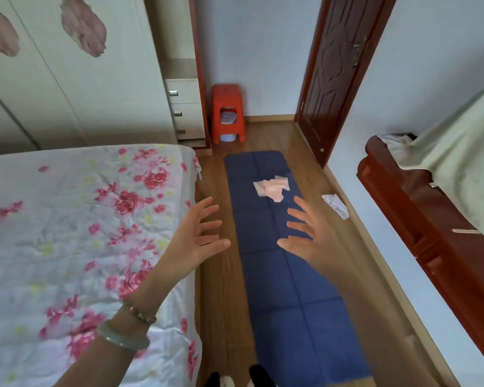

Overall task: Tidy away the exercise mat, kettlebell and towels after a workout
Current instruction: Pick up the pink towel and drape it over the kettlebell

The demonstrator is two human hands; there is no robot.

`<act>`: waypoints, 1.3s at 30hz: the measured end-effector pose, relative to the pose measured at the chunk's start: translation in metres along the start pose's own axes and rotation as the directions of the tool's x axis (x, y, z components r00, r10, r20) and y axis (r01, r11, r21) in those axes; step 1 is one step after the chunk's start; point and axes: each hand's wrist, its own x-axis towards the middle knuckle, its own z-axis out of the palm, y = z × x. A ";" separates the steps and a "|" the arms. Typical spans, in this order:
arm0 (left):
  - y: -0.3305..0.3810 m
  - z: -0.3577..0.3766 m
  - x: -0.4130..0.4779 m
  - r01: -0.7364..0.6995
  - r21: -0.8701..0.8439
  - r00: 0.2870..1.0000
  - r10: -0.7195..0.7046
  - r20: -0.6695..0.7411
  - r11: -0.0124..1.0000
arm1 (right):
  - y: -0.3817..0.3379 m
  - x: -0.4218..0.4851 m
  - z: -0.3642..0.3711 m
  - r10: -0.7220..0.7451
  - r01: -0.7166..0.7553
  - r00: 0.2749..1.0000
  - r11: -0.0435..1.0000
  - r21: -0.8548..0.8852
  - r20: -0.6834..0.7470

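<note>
Empty hands (left (197, 236), right (309, 241)) spread above mat (291, 289).

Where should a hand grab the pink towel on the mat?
Pinch the pink towel at its raised, crumpled middle, coming straight down from above. It lies loose on the mat, edges flat against it, so the bunched folds give the easiest hold. The right hand looks nearer; both hands are open and empty.

One blue mat (291, 275), two towels, pink (271, 187) and white (336, 205), one red stool (227, 107).
</note>
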 end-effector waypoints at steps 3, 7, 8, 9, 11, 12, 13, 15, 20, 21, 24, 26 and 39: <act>-0.012 -0.012 0.051 0.012 -0.017 1.000 -0.012 0.022 1.000 | -0.002 0.051 0.002 0.021 -0.021 1.000 1.000 -0.013 -0.017; -0.026 -0.033 0.123 0.028 -0.038 0.999 -0.026 0.037 0.999 | 0.003 0.128 0.003 0.029 -0.030 0.999 0.999 -0.036 -0.027; -0.029 -0.039 0.144 0.025 -0.044 0.999 -0.024 0.034 0.999 | 0.005 0.150 0.003 0.026 -0.027 0.999 0.999 -0.036 -0.031; -0.032 -0.045 0.165 0.024 -0.052 0.999 -0.022 0.030 0.998 | 0.009 0.174 0.004 0.021 -0.022 0.999 0.999 -0.034 -0.036; -0.038 -0.057 0.209 0.026 -0.072 0.999 -0.025 0.025 0.997 | 0.017 0.223 0.003 0.007 -0.009 0.999 0.999 -0.033 -0.044; -0.041 -0.062 0.232 0.027 -0.077 0.999 -0.025 0.024 0.997 | 0.021 0.248 0.002 0.001 -0.003 0.999 1.000 -0.031 -0.043; -0.042 -0.067 0.256 0.030 -0.078 0.999 -0.028 0.021 0.996 | 0.025 0.275 0.001 -0.001 0.000 0.999 1.000 -0.028 -0.038; -0.044 -0.075 0.303 0.039 -0.073 0.999 -0.039 0.009 0.997 | 0.029 0.326 -0.004 -0.006 0.006 0.999 1.000 -0.021 -0.033; -0.046 -0.095 0.413 0.051 -0.032 0.998 -0.050 0.030 0.998 | 0.026 0.441 -0.021 -0.008 0.008 0.997 1.000 0.005 -0.073; -0.048 -0.098 0.430 0.053 -0.022 0.998 -0.052 0.036 0.998 | 0.026 0.458 -0.023 -0.008 0.007 0.997 1.000 -0.003 -0.081; -0.057 -0.104 0.482 0.071 -0.018 0.997 -0.070 0.042 0.997 | 0.029 0.510 -0.029 0.006 -0.010 0.996 0.999 -0.039 -0.092; -0.065 -0.108 0.521 0.080 -0.001 0.995 -0.080 0.064 0.997 | 0.034 0.543 -0.033 0.023 -0.027 0.994 0.999 -0.033 -0.103; -0.118 -0.148 0.813 0.071 0.037 0.902 -0.080 0.425 0.997 | 0.047 0.739 -0.028 0.182 -0.158 0.904 0.983 0.092 -0.387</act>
